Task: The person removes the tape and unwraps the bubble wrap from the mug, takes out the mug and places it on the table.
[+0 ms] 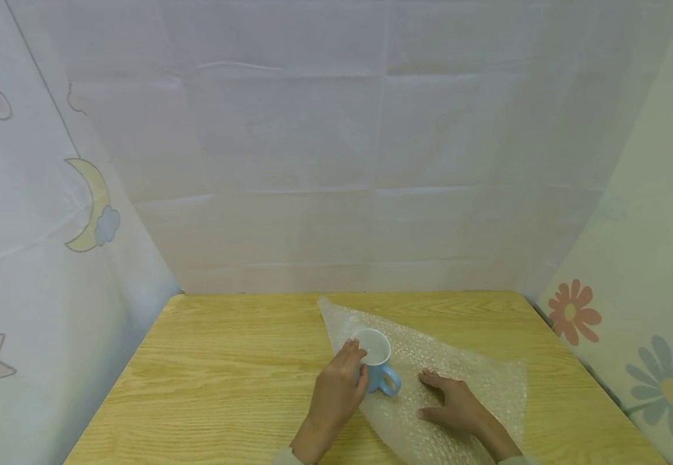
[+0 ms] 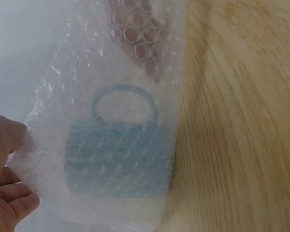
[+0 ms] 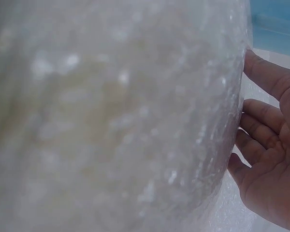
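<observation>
A light-blue mug (image 1: pixel 374 358) with a white inside stands upright on a sheet of bubble wrap (image 1: pixel 470 368), its handle towards the right. My left hand (image 1: pixel 339 387) is at the mug's left side, fingertips close to the rim. In the left wrist view, the left hand (image 2: pixel 9 174) pinches an edge of the bubble wrap (image 2: pixel 48 111), and the mug (image 2: pixel 118 157) shows blurred through the raised sheet. My right hand (image 1: pixel 455 407) lies over the sheet right of the handle, thumb and fingers spread. The right wrist view has its fingertips touching raised bubble wrap (image 3: pixel 135 135).
A wooden table (image 1: pixel 214 381) lies beneath everything, its wood grain showing left of the wrap. White sheeting (image 1: pixel 313 161) hangs behind the table's far edge. Printed cloths with a moon (image 1: pixel 95 206) and flowers (image 1: pixel 575 313) flank the sides.
</observation>
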Demonstrator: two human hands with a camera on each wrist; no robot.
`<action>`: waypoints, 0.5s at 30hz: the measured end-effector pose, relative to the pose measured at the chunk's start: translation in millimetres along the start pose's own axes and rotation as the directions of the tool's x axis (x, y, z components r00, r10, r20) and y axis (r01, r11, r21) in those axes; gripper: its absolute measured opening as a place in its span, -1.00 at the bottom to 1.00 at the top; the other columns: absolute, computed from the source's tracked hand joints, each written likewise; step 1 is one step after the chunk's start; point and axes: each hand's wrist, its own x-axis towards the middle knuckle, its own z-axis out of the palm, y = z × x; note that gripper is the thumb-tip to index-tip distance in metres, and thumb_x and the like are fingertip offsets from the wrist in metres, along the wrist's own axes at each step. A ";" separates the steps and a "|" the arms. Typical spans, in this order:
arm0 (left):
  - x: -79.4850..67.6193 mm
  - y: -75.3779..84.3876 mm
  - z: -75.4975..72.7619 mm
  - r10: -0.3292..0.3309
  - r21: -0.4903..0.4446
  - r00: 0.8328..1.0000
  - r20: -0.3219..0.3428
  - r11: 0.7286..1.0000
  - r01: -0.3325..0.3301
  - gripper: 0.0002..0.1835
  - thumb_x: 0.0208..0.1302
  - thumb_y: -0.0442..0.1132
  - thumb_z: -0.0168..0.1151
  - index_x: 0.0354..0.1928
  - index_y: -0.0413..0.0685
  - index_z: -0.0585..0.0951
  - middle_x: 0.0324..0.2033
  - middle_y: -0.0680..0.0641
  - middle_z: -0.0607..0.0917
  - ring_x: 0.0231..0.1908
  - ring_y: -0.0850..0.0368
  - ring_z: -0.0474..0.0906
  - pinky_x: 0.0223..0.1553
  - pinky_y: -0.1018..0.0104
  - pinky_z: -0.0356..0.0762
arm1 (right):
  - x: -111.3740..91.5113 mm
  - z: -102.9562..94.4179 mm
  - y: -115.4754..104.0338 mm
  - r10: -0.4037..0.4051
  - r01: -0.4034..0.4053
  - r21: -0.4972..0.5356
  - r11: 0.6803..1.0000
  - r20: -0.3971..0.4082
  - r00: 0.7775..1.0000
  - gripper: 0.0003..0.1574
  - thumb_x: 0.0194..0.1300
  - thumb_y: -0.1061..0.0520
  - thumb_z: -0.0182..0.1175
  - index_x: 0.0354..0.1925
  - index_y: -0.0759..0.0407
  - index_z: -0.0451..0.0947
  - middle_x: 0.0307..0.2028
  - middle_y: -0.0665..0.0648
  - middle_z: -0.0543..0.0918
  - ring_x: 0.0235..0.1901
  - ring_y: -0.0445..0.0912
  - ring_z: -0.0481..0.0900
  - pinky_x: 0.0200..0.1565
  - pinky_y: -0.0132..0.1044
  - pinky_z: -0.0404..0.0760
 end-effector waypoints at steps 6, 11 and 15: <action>-1.0 0.9 -1.3 0.119 0.061 0.989 0.083 0.990 -0.124 -0.82 -0.07 -0.44 0.41 -0.36 -0.14 0.66 -0.08 -0.25 0.68 -0.04 -0.08 0.64 -0.06 0.19 0.61 | -0.1 1.0 0.3 -0.004 0.004 -0.017 1.000 -0.010 1.000 -0.04 0.07 -0.06 0.45 0.22 0.53 0.36 0.25 0.51 0.32 0.26 0.42 0.22 0.21 0.29 0.14; -1.4 3.4 -0.8 0.159 0.165 0.981 0.113 0.970 -0.177 -0.82 -0.13 -0.42 0.44 -0.39 -0.13 0.73 -0.08 -0.25 0.69 -0.06 -0.07 0.65 -0.07 0.17 0.62 | -0.5 0.6 -0.1 -0.004 0.003 -0.017 1.000 -0.018 1.000 -0.04 0.07 -0.07 0.44 0.22 0.53 0.36 0.25 0.51 0.32 0.26 0.42 0.21 0.22 0.29 0.13; -2.3 5.3 0.0 0.135 0.246 0.980 0.145 0.955 -0.168 -0.84 -0.09 -0.39 0.44 -0.36 -0.12 0.77 -0.08 -0.28 0.68 -0.06 -0.09 0.65 -0.07 0.17 0.62 | -0.5 0.6 0.8 0.000 0.000 -0.004 1.000 -0.014 1.000 -0.04 0.09 -0.06 0.43 0.22 0.54 0.34 0.26 0.52 0.30 0.27 0.43 0.19 0.22 0.29 0.12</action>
